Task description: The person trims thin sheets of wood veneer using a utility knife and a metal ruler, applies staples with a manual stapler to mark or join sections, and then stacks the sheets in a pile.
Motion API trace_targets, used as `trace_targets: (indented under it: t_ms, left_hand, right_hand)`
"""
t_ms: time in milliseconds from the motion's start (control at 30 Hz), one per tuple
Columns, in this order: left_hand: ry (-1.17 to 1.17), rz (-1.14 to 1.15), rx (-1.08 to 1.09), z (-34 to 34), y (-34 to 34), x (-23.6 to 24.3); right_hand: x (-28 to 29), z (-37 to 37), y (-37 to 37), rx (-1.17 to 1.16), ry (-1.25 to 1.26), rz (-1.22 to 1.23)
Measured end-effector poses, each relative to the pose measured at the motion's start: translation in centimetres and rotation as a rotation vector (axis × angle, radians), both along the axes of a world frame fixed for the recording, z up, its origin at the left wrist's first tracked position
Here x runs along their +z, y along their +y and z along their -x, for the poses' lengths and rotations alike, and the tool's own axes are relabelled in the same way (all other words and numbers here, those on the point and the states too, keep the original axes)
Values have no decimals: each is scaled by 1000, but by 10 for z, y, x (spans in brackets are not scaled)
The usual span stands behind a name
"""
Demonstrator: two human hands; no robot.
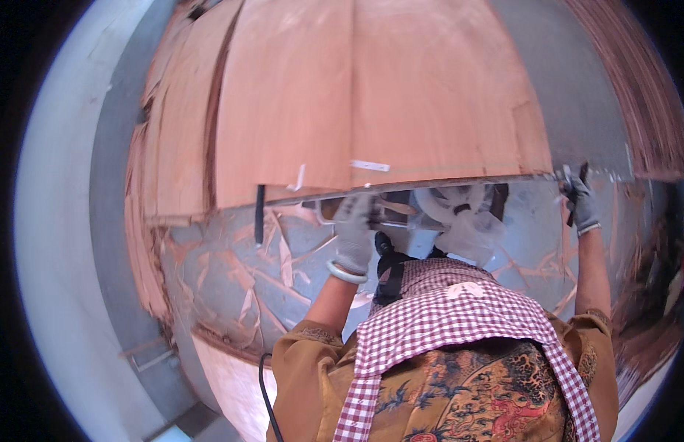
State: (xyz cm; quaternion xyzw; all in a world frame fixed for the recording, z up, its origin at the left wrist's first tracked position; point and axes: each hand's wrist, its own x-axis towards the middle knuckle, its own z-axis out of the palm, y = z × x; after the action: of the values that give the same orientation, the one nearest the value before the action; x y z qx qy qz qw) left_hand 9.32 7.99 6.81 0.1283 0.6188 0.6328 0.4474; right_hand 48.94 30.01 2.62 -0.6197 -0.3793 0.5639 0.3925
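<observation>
Veneer sheets [371,96], thin and reddish-brown, lie stacked in a broad pile that fills the upper half of the view, the top sheet flat and its near edge running straight across in front of the person. Both hands wear grey gloves and are at that near edge. The left hand [354,232], with a pale bangle at the wrist, is curled around the edge of the top sheet near its middle, fingers closed on it from below. The right hand [580,202] is stretched far out to the sheet's near right corner and is clenched there on the corner, with a thin dark stick-like item showing in the same grip; what that item is I cannot tell. Two short strips of white tape [370,166] sit on the sheet just beside its near edge. More sheets [165,147] fan out unevenly at the left side of the pile. Below the lifted edge, the grey floor [231,272] is strewn with torn veneer scraps [283,258], and a bundle of white plastic [460,217] lies between the two arms. The person wears a red-and-white checked apron [460,317] over a patterned ochre garment.
</observation>
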Motion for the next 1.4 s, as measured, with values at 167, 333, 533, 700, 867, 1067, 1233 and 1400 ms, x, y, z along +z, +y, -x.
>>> trace_targets:
  t_ms: [167, 333, 533, 700, 867, 1067, 1233, 1400]
  left_hand:
    - [-1, 49, 493, 78, -47, -6]
    - [343, -19, 536, 150, -57, -14]
    - [1101, 519, 251, 262, -50, -45]
    - [1202, 899, -47, 264, -1, -6]
    - [1057, 741, -126, 302, -11, -38]
    - [648, 232, -3, 303, -18, -12]
    - [620, -8, -88, 292, -14, 33]
    - [637, -75, -31, 289, -28, 73]
  right_hand:
    - [-54, -41, 30, 51, -59, 149]
    - [-48, -17, 25, -47, -325, 68]
    - [-104, -69, 43, -9, -334, -175]
    - [-92, -92, 17, -37, -604, -176]
    - [-19, 101, -84, 519, -186, 180]
    - [25, 369, -184, 1437, 74, 112]
    - [7, 474, -227, 1398, 278, 269]
    - [-9, 516, -249, 1289, 536, 202]
